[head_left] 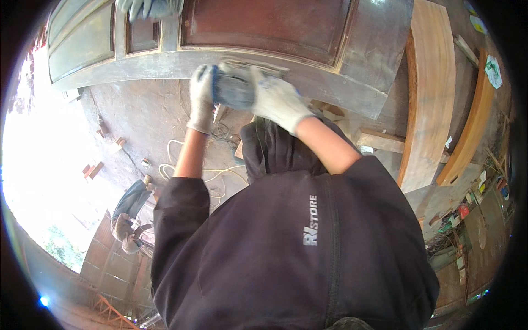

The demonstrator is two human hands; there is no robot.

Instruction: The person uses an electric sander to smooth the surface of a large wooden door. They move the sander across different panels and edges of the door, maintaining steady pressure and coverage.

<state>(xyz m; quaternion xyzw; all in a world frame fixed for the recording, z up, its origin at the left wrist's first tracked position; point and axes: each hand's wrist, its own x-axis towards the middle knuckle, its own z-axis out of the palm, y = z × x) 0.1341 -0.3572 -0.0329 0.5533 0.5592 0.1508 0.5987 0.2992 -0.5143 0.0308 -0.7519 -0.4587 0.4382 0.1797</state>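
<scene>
A large wooden door (352, 49) with brown recessed panels and a dull grey frame lies flat in front of me. Both my hands wear white work gloves. My left hand (202, 98) and my right hand (276, 100) together grip a blue-grey sanding pad (233, 91), which is pressed against the door's near edge. A worn sheet of sandpaper (258, 66) shows above the pad, on the door's rail. My dark sleeves are pushed up my forearms.
Another person's gloved hand (149, 7) rests on the door at the top left. A second person (132, 217) crouches at the lower left. Pale planks (432, 88) and a curved board (467, 132) stand at the right. A white cable (181, 168) and wood scraps (93, 170) lie on the floor.
</scene>
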